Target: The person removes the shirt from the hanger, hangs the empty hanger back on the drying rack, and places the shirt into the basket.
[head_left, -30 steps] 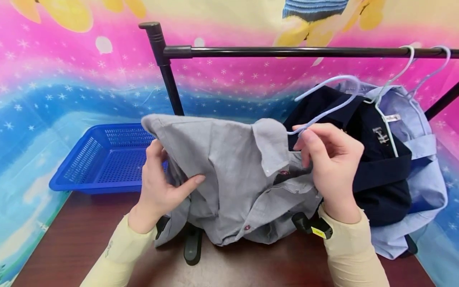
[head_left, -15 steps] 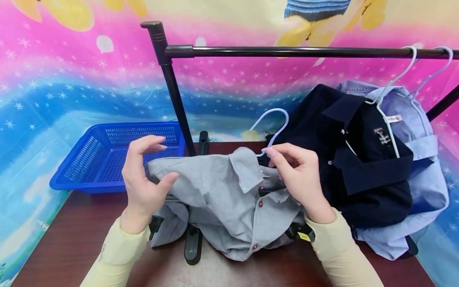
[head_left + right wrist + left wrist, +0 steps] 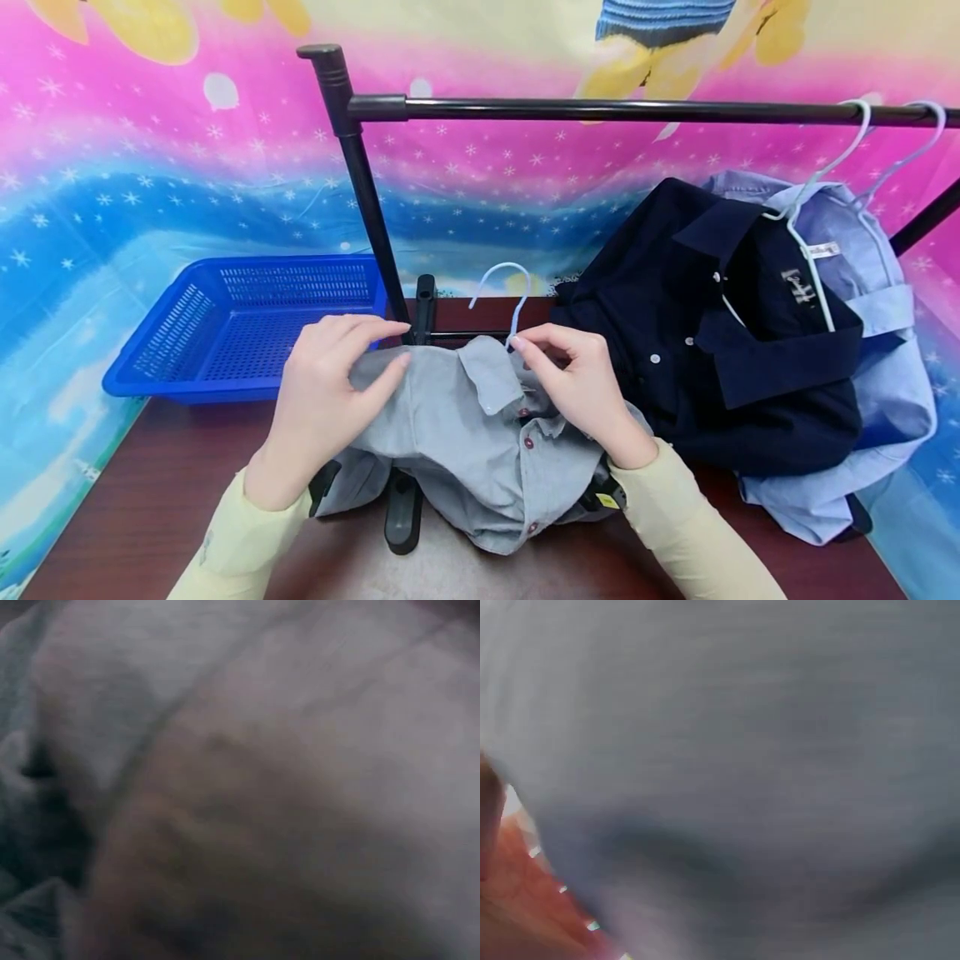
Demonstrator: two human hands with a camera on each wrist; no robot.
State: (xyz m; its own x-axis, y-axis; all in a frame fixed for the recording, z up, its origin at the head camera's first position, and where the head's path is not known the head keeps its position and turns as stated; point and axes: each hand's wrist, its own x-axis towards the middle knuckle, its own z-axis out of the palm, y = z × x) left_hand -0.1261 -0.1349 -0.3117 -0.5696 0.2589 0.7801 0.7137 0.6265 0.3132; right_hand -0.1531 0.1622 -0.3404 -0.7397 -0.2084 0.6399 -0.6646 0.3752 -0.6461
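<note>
Person wears pale yellow long sleeves to both wrists; left hand and right hand bare, no gloves.

Little can be read. The navy shirt, right of centre in the head view, bears pale embroidered marks on its chest at the right; they may be letters, perhaps an "H", but they are too small to make out. The light blue shirt behind it, at the right edge, has a white neck label with print too fine to read. A yellow tag at lower centre shows no legible text. Both wrist views are blurred.
</note>
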